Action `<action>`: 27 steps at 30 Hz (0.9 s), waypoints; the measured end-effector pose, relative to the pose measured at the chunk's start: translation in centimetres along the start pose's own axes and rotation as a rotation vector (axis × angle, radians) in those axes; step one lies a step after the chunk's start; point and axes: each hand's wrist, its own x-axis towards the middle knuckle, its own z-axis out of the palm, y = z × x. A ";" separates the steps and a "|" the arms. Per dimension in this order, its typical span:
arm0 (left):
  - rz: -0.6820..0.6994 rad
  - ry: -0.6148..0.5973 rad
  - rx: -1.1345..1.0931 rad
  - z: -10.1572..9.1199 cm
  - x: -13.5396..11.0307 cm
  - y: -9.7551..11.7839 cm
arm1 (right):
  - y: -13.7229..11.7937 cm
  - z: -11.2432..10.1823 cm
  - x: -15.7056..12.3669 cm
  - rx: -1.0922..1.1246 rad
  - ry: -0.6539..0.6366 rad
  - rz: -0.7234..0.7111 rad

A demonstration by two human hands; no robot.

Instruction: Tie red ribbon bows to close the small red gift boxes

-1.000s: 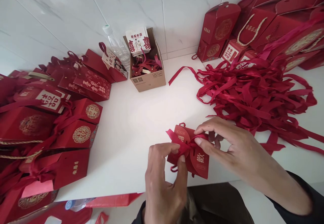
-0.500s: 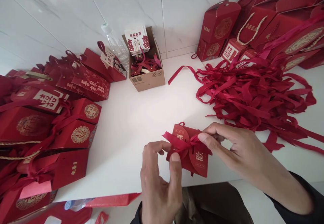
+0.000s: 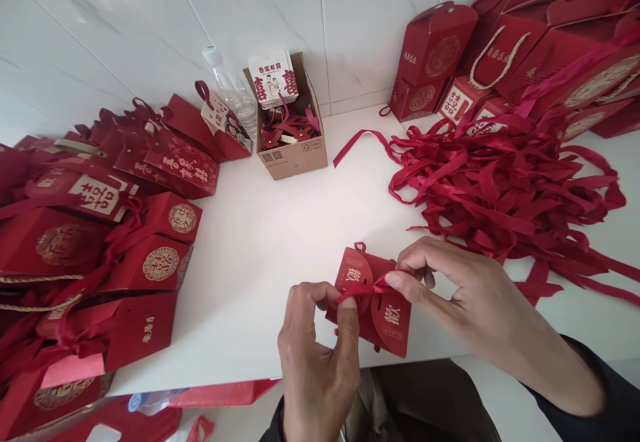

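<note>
A small red gift box (image 3: pixel 391 327) with gold lettering lies near the front edge of the white table. Across its top runs a red ribbon (image 3: pixel 367 289), knotted at the middle. My left hand (image 3: pixel 317 342) pinches the ribbon's left end between thumb and forefinger. On the other side, my right hand (image 3: pixel 450 289) grips the right end close to the knot, its fingertips partly hiding it. To the right of the box, a large heap of loose red ribbons (image 3: pixel 505 195) spreads over the table, just beyond my right hand.
Red gift boxes (image 3: pixel 145 262) crowd the left side, and more red boxes (image 3: pixel 435 55) are stacked at the back right. A cardboard box (image 3: pixel 295 162) holding cards and ribbon pieces stands by the tiled wall, beside a clear plastic bottle (image 3: pixel 233 89).
My left thumb and forefinger have closed on the ribbon's left end, which lay loose before. The ribbon is now drawn narrower across the box. My right hand has shifted slightly left.
</note>
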 end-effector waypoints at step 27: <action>0.207 -0.225 0.047 -1.8 1.1 -0.4 | -0.3 0.1 0.2 0.141 0.041 0.193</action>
